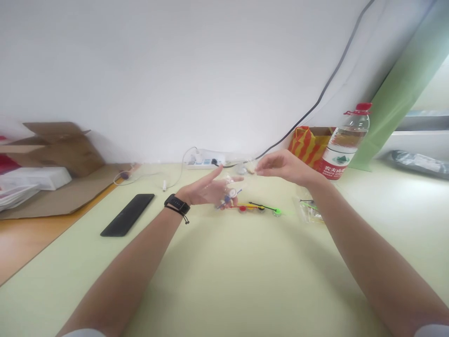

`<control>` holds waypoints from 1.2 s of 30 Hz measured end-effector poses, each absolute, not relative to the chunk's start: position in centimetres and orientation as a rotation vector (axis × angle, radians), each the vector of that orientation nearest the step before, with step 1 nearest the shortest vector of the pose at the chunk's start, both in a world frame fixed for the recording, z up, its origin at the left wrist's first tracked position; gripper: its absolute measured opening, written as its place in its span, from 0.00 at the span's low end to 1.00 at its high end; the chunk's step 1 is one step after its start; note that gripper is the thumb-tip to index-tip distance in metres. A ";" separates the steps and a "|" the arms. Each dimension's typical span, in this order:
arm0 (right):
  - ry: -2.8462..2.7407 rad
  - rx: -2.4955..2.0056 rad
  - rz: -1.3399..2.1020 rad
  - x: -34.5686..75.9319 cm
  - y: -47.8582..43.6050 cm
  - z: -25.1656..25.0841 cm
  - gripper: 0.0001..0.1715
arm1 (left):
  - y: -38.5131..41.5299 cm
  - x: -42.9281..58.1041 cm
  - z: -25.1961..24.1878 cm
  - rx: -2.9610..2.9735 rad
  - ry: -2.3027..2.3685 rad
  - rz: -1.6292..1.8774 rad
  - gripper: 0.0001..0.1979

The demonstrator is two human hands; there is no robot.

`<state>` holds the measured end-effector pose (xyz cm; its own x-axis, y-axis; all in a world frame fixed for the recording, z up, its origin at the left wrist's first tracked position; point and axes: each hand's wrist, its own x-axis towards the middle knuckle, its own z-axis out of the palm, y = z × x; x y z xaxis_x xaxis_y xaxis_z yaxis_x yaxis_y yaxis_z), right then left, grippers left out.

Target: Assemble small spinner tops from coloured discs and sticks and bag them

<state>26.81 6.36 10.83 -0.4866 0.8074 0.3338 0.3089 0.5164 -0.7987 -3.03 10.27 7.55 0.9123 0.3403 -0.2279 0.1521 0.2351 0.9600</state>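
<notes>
Head view: nearest me, the counter [217, 271] gives wide room. Coloured pieces [242, 208] lie beside my left hand [208, 188], loosely open, the blue piece [228, 199] against it. My right hand [286, 167] is nearly pinched; its hold I cannot tell. Probably I am handling small parts, needing gentle touch next; the power strip [200, 162] limits reaching beyond.
</notes>
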 end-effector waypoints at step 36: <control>-2.722 -1.703 0.928 27.7 8.3 7.2 0.11 | 11.0 -2.1 6.6 1.493 0.651 0.176 0.33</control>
<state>27.67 8.25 7.22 -0.4661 0.7663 -0.4422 0.8768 0.3333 -0.3466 -2.12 10.99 6.59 0.8190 0.4938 -0.2924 0.2797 0.1013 0.9547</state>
